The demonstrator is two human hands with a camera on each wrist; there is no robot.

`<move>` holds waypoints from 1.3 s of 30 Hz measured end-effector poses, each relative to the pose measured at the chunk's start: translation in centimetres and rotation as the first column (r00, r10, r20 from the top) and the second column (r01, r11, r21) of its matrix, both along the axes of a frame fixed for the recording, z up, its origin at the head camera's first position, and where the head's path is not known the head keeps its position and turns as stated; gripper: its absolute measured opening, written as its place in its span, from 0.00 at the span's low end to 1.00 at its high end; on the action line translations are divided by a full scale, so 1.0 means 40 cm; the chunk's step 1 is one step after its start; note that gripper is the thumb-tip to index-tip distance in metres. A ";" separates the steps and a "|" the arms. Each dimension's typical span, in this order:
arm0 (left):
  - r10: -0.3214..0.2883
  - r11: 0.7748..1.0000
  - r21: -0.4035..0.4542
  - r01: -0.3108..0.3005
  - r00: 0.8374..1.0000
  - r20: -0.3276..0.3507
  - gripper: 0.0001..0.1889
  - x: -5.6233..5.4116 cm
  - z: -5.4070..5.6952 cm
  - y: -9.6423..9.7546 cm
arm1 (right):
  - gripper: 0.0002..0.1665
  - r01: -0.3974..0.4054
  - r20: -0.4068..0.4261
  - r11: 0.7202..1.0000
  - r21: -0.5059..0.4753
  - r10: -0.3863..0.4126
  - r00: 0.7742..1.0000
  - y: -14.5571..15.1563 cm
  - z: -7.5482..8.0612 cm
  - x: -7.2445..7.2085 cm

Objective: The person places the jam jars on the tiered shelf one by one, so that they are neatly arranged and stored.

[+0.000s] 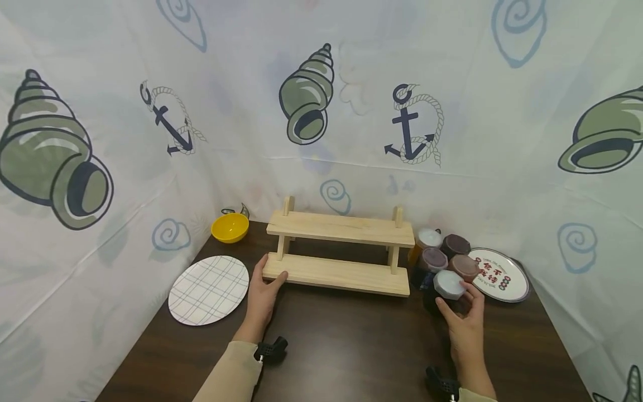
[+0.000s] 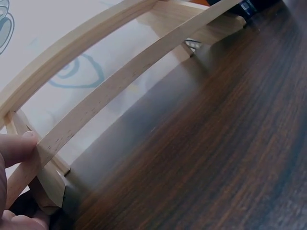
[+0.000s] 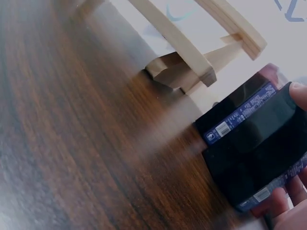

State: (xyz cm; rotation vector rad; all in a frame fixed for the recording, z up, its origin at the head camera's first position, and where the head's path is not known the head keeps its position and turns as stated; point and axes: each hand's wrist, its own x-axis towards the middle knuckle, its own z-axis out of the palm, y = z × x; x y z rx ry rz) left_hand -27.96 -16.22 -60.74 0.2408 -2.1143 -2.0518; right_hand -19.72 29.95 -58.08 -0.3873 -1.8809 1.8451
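Observation:
A two-tier wooden rack (image 1: 336, 272) stands at the back of the table. My left hand (image 1: 261, 301) grips the left end of its lower shelf; in the left wrist view the thumb (image 2: 17, 147) lies against the shelf board. To the right of the rack, several jars cluster together, among them one with a brown lid (image 1: 464, 267). My right hand (image 1: 466, 324) holds the front jar (image 1: 449, 283), which has a pale lid, between thumb and fingers. Seen from the right wrist, this jar (image 3: 259, 148) is dark, with a blue label strip, and stands beside another dark jar (image 3: 235, 108).
A yellow bowl (image 1: 230, 228) sits at the back left. In front of it lies a white oval plate (image 1: 208, 290) with a grid pattern. Behind the jars, on the right, is a white plate with red lettering (image 1: 517, 287). A printed cloth (image 1: 361, 184) hangs around the dark table (image 1: 351, 346).

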 end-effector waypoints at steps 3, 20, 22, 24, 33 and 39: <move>0.006 1.000 -0.010 -0.006 1.000 -0.005 0.47 0.007 -0.001 0.000 | 0.46 0.013 -0.011 1.000 0.017 -0.013 1.000 0.001 -0.011 -0.001; -0.011 0.998 0.059 0.012 1.000 -0.016 0.48 -0.003 0.007 0.004 | 0.51 -0.002 0.006 0.983 0.186 0.001 1.000 0.003 -0.013 -0.006; -0.012 0.998 0.064 0.012 1.000 -0.009 0.48 -0.004 0.008 0.004 | 0.53 0.000 0.024 0.966 0.257 -0.006 1.000 0.002 -0.013 -0.005; -0.007 0.998 0.068 0.007 1.000 -0.001 0.47 -0.003 0.012 0.004 | 0.54 -0.006 0.039 0.951 0.308 -0.007 0.999 0.000 -0.012 -0.005; -0.003 0.999 0.052 0.005 0.999 -0.034 0.47 0.003 0.012 0.002 | 0.53 0.026 0.031 0.926 0.377 -0.040 0.999 -0.012 -0.018 -0.002; -0.005 0.998 0.056 0.007 0.999 -0.034 0.47 0.004 0.013 0.003 | 0.53 0.028 -0.002 0.931 0.365 -0.029 1.000 -0.013 -0.020 -0.005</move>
